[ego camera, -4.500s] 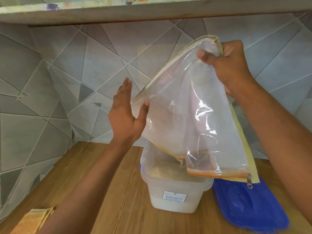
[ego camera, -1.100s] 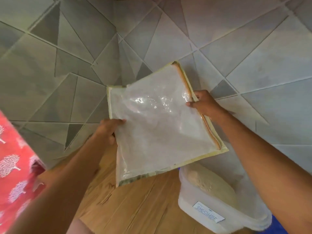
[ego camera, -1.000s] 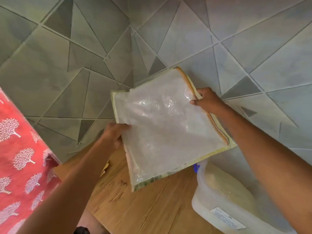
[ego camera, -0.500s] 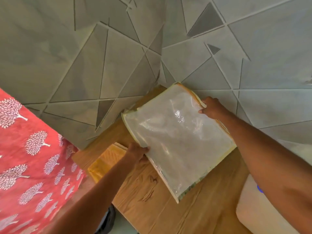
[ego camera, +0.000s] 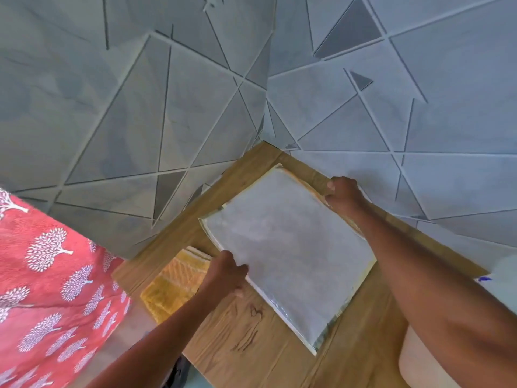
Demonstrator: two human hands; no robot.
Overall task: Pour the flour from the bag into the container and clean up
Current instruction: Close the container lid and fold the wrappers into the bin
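The empty clear plastic bag (ego camera: 282,247), dusty white with a yellow-trimmed edge, is held flat and low over the wooden counter (ego camera: 246,340) in the corner. My left hand (ego camera: 226,273) grips its near left edge. My right hand (ego camera: 342,191) grips its far right edge by the wall. The white container (ego camera: 416,365) shows only as a pale sliver at the lower right, mostly hidden behind my right forearm.
A folded yellow cloth (ego camera: 174,281) lies on the counter's left end, just left of my left hand. Grey tiled walls (ego camera: 195,93) meet in a corner behind the bag. Red fabric with white tree prints (ego camera: 47,289) fills the lower left.
Earlier the bag hung tipped over the container. Both hands have since carried it left and lowered it flat toward the counter corner, and the view has swung left, away from the container.
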